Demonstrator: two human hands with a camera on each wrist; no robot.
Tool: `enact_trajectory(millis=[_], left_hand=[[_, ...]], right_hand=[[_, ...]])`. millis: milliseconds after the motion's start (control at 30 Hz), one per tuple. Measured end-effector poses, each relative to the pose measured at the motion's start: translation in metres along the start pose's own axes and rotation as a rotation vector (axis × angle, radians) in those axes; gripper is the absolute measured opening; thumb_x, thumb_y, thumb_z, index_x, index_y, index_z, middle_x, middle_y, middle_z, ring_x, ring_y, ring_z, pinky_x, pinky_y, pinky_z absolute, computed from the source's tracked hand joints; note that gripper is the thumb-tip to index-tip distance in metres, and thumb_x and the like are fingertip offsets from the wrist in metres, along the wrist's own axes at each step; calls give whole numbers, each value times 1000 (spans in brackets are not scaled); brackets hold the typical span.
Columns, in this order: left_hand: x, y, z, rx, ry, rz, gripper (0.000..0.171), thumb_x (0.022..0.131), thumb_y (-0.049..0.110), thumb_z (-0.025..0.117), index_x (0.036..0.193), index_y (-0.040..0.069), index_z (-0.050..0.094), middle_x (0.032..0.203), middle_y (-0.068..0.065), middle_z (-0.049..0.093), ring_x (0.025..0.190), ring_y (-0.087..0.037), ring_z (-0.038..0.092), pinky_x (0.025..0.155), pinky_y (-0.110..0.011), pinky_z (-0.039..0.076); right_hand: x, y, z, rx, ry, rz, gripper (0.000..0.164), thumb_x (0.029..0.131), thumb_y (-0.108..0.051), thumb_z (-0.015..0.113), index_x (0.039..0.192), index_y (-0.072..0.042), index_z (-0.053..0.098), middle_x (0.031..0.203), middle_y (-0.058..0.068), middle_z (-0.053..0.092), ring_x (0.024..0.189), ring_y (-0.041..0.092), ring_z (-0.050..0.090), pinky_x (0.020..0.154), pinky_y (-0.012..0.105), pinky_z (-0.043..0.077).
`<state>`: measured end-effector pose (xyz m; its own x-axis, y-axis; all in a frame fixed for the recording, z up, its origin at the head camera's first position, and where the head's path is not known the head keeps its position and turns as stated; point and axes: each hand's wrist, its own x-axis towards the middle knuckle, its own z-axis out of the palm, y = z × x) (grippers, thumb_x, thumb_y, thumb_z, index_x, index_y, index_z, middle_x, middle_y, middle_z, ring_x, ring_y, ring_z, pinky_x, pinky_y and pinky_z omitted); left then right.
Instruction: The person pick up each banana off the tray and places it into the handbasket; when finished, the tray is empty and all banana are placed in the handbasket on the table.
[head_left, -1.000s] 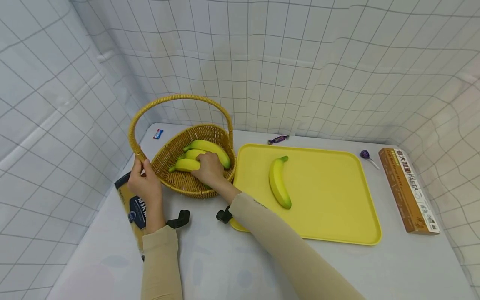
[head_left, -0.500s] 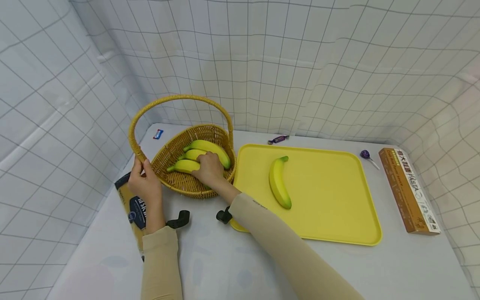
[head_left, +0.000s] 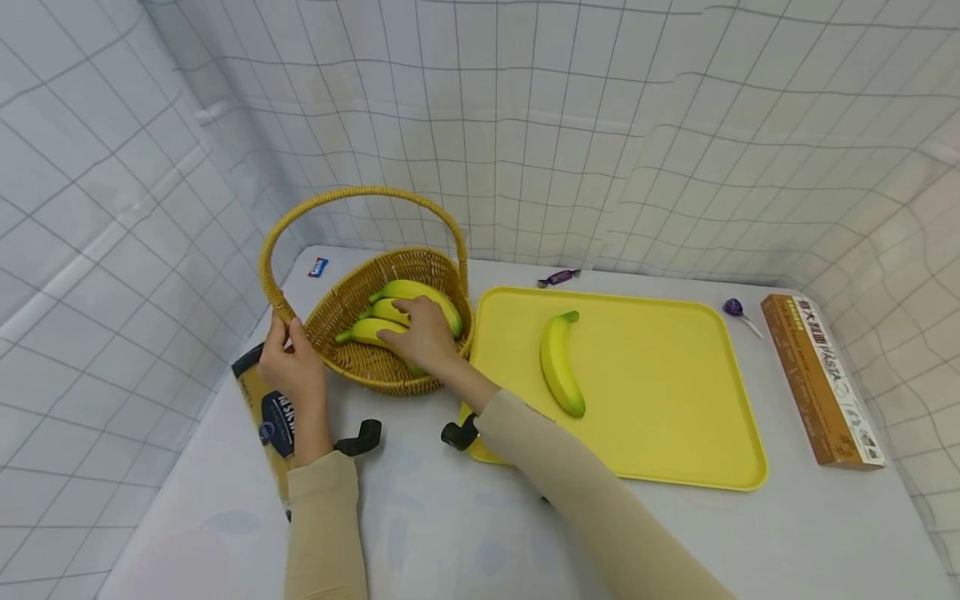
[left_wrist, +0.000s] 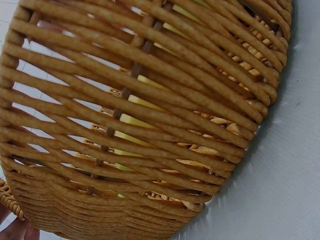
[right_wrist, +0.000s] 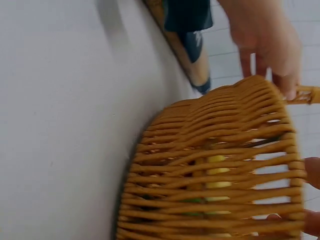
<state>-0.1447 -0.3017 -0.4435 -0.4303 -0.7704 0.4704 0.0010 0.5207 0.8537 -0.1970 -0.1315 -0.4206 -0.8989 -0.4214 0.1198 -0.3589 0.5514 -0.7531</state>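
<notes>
A wicker basket (head_left: 375, 367) with a tall arched handle stands on the left of the table, several yellow bananas (head_left: 365, 332) lying inside it. My left hand (head_left: 296, 367) pinches the foot of the handle between thumb and fingers. Over the basket, my right hand (head_left: 429, 337) has its thumb and fingers spread apart above the bananas' right ends, which it partly covers. Another banana (head_left: 561, 365) lies on a yellow tray (head_left: 660, 383). In the left wrist view the basket's woven wall (left_wrist: 125, 115) fills most of the picture, with yellow showing through the gaps.
A brown pasta box (head_left: 821, 379) lies right of the tray, with a purple lollipop (head_left: 733, 307) beside it. Behind the tray is a purple wrapped candy (head_left: 558, 277). A small blue-and-red packet (head_left: 318, 267) sits behind the basket. A dark-and-tan package (head_left: 266, 417) lies under the left forearm.
My right hand has loosened its fingers from the bananas and drawn slightly up and to the right. The front banana shifted a little left earlier. The left hand stays at the handle.
</notes>
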Motion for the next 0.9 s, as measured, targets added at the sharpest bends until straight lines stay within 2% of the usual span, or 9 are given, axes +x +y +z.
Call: enact_trajectory(millis=[133,267,467,700,900], left_hand=[[0,0,0,1,1,-5,26,99,21,56,113,8,73,109,-7,74,102,-20,68,71,-5,42],[0,-1,0,2,-5,-9,27,99,20,56,117,9,72,111,-7,73,102,-20,68,71,-5,42],[-1,2,-1,6,-9,-27,26,99,21,55,115,9,73,111,-6,73,103,-18,68,73,-7,43],[-3,5,-3,4,-15,-40,27,100,21,55,117,10,72,113,-3,73,105,-16,67,74,-8,44],[-3,5,-1,4,-10,-32,27,100,22,55,115,9,73,112,-3,73,103,-16,67,73,-7,44]], right_hand=[[-17,-3,-24,51,-4,-55,54,88,-31,72,134,-6,58,127,9,61,110,24,61,89,29,50],[-38,-2,-53,101,4,-73,54,88,-28,73,135,-7,57,128,10,60,112,27,60,91,35,49],[-66,15,-95,163,87,-85,55,86,-24,75,134,-5,58,125,13,60,110,30,58,91,44,50],[-92,49,-136,181,177,10,56,86,-25,75,136,-8,57,132,11,57,118,31,55,97,47,47],[-111,79,-154,172,217,59,60,85,-22,76,139,-7,54,135,12,54,119,32,53,99,50,45]])
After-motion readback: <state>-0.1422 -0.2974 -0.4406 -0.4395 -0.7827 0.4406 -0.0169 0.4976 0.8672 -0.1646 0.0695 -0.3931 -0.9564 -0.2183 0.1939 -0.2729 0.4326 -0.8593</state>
